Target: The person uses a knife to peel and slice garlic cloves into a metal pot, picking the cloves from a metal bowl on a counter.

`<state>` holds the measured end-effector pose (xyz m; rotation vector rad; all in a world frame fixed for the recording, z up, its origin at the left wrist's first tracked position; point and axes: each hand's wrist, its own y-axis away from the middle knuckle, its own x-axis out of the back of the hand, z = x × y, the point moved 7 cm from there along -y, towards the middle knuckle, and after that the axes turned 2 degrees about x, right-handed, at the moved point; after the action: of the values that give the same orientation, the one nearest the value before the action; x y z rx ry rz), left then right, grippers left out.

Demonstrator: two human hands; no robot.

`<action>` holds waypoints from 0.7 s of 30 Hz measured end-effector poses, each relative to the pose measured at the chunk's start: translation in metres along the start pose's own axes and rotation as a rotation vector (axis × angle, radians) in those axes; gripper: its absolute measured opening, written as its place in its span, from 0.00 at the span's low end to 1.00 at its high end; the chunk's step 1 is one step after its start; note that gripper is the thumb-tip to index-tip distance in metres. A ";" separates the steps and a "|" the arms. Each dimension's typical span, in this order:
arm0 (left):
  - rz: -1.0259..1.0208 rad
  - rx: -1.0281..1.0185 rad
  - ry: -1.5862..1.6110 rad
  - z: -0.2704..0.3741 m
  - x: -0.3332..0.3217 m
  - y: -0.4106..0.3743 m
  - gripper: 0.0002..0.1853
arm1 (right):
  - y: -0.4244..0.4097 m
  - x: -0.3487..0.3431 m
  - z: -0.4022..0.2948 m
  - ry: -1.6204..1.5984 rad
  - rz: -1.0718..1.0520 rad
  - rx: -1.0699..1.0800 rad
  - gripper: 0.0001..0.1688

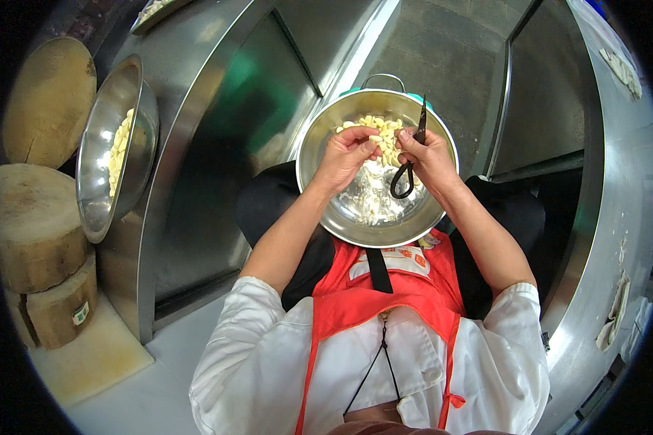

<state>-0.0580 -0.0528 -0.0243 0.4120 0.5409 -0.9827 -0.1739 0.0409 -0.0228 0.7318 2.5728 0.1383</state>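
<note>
A wide metal basin [353, 225] with a loop handle rests at my lap, holding pale peeled garlic cloves [383, 126] at its far side and thin skins and scraps [378, 204] on its near floor. Over the cloves, my left hand [351, 155] pinches a pale garlic clove [377, 140] between thumb and fingers. Close to its right, my right hand [425, 157] holds dark metal scissors [405, 182], blades pointing away from me and a handle loop hanging below the palm. Its thumb and forefinger are near the clove; whether they touch it I cannot tell.
On the left steel counter [177, 70] stands a second metal bowl [95, 163] with more garlic cloves [121, 155]. Round wooden chopping blocks [38, 204] and a pale cutting board [109, 348] lie beside it. Another steel counter [620, 217] runs along the right, with cloths [614, 312] on it.
</note>
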 end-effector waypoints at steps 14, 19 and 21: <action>0.390 -0.346 -0.535 0.108 -0.028 0.075 0.08 | 0.003 0.002 -0.022 0.218 0.050 -0.084 0.14; 0.811 -0.879 -1.048 0.263 -0.071 0.174 0.06 | 0.010 -0.005 -0.029 0.118 -0.022 -0.037 0.12; 1.032 -0.945 -1.208 0.320 -0.061 0.208 0.07 | 0.014 -0.016 -0.030 0.109 -0.069 -0.045 0.12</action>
<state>0.1718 -0.0874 0.2845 -0.7169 -0.3607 0.1900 -0.1695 0.0455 0.0135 0.6342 2.6850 0.2182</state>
